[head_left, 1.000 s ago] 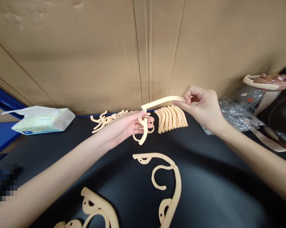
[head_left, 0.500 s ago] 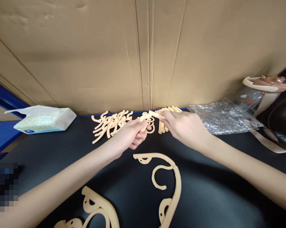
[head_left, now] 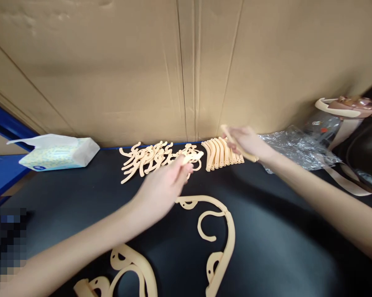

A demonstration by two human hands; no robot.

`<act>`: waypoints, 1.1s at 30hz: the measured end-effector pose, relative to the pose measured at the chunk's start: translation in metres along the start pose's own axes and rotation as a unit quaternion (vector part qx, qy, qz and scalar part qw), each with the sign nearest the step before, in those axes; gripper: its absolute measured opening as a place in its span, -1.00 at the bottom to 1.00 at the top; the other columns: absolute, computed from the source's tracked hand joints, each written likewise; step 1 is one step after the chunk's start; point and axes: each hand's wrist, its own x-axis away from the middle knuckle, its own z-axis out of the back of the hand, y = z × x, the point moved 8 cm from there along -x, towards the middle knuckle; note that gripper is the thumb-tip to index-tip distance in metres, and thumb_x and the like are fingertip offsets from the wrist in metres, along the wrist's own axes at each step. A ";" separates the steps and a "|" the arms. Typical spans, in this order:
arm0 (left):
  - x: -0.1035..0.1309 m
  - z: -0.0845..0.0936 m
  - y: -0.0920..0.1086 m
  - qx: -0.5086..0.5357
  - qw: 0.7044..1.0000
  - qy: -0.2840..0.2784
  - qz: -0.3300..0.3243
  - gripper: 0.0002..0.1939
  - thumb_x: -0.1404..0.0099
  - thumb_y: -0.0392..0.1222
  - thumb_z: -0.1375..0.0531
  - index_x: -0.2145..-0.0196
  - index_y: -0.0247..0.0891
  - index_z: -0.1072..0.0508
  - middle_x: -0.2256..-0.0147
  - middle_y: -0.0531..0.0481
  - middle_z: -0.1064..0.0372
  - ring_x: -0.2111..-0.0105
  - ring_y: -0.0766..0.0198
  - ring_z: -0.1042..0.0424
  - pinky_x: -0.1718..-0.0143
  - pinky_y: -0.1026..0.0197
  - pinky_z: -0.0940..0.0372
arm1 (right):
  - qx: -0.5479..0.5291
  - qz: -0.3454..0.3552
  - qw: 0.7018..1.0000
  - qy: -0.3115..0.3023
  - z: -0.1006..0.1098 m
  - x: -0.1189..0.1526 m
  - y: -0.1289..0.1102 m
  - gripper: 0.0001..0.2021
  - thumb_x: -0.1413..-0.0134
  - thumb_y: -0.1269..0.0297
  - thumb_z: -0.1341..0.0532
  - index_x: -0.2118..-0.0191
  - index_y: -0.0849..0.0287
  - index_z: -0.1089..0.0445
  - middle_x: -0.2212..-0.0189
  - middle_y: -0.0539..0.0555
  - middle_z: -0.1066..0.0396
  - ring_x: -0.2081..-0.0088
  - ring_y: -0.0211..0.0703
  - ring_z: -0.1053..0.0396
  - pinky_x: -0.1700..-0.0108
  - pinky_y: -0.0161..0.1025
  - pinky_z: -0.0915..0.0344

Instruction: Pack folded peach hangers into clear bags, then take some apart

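My left hand [head_left: 170, 177] pinches a small beige piece [head_left: 193, 157] in front of the middle pile. Over the right end of a row of curved beige arms [head_left: 219, 153], my right hand [head_left: 239, 140] is closed on one long curved piece [head_left: 246, 152], which is raised off the table and slightly blurred. Hook-shaped beige parts [head_left: 145, 159] lie heaped behind my left hand. Nearer to me rests a joined beige hanger [head_left: 230, 231] with a hook. Another similar hanger [head_left: 144, 268] lies at the bottom, partly cut off by the frame.
A tissue pack [head_left: 60, 153] lies at the back left. Clear plastic bags [head_left: 297, 150] and a bottle with a brown lid [head_left: 355, 106] and strap stand at the back right. A cardboard wall [head_left: 111, 82] rises behind the black table [head_left: 266, 247].
My hands have moved apart. My right hand has lifted away to the right with a long curved piece in it, uncovering the row of arms. My left hand has shifted slightly nearer.
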 end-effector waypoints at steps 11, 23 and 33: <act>-0.029 0.092 -0.074 -0.194 0.971 0.133 0.032 -0.61 -0.33 0.20 -0.18 0.17 -0.20 -0.35 0.12 -0.15 -0.42 0.03 -0.13 -0.35 0.08 0.06 -0.23 | 0.248 0.096 0.958 0.105 0.063 0.027 0.020 -0.80 -0.28 0.09 -0.20 0.27 0.06 -0.48 0.25 0.14 -0.56 0.20 0.04 -0.50 0.28 -0.10 -0.33; 0.007 -0.026 -0.034 -0.178 0.968 -0.175 -0.035 -0.62 -0.22 0.02 -0.34 0.05 -0.17 -0.50 0.06 -0.13 -0.46 0.03 -0.08 -0.39 -0.03 -0.03 -0.25 | 0.297 0.151 0.943 -0.003 0.023 0.062 0.062 -0.73 -0.39 0.10 -0.19 0.01 0.17 -0.48 -0.01 0.14 -0.53 0.15 -0.17 -0.53 0.15 -0.13 -0.53; 0.015 -0.036 -0.046 -0.094 0.969 -0.228 -0.017 -0.86 -0.39 -0.10 -0.13 0.26 -0.17 -0.42 0.21 -0.02 -0.43 0.20 0.11 -0.39 0.18 0.13 -0.21 | 0.211 0.133 0.968 -0.040 0.019 0.056 0.066 -0.76 -0.37 0.14 -0.21 0.00 0.15 -0.49 -0.08 0.15 -0.50 -0.05 -0.05 -0.49 -0.09 0.06 -0.46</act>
